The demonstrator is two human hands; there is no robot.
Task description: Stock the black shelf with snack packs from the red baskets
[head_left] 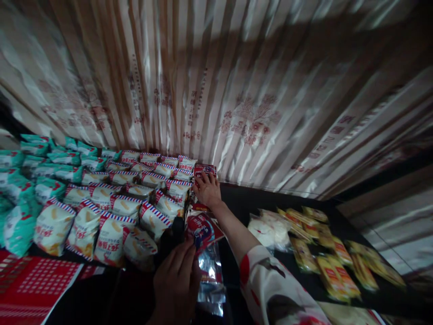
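Spread over a small red packet (204, 169) against the curtain is my right hand (208, 189), its fingers stretched out on the wrapper. Lower down, my left hand (177, 275) is in deep shadow. Its fingers are pressed together at the lower left edge of a larger red and blue packet (201, 231) and look closed on it; the thumb is hard to make out. Below this packet lie shiny silver packets (210, 266). Just left of both hands stand rows of white snack bags (154, 220) with striped red and blue tops.
Teal bags (20, 221) fill the far left. On the dark table (233, 203), clear bags of something white (269, 229) and several yellow packets (333, 275) lie to the right. A printed beige curtain (203, 90) hangs behind. Red checked material (37, 284) is at the front left.
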